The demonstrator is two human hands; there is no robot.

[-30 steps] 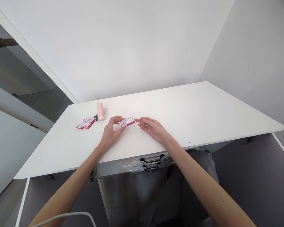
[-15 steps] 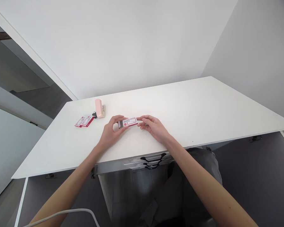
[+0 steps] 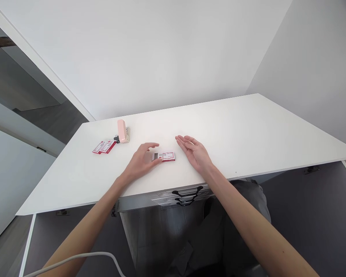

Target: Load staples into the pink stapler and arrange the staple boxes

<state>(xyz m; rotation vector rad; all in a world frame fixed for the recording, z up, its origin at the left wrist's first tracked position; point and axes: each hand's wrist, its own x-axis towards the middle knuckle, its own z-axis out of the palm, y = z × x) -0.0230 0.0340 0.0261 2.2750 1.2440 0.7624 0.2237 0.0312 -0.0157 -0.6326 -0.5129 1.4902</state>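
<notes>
- A small flat red-and-white cardboard box [image 3: 165, 156] lies on the white worktop [image 3: 248, 130] near its front edge, in the lower middle of the frame; a grey inner tray shows at its left end, slid partly out.
- The left hand [image 3: 142, 163] rests palm down just left of the box, fingers loosely spread, fingertips at the grey end; it grips nothing, and I cannot tell whether it touches.
- The right hand [image 3: 194, 153] hovers just right of the box, flat with fingers stretched out, empty and clear of the box.
- Nothing lies between either hand and the box.
- Further left, well apart, two more small red-and-white boxes [image 3: 104, 147] lie side by side.
- Just right of these stands a pale pink stapler [image 3: 122, 131], with a small black piece at its base.
- The print on the box labels is too small to read.
- Under the worktop's front edge, grey drawers with black handles [image 3: 187, 196].
</notes>
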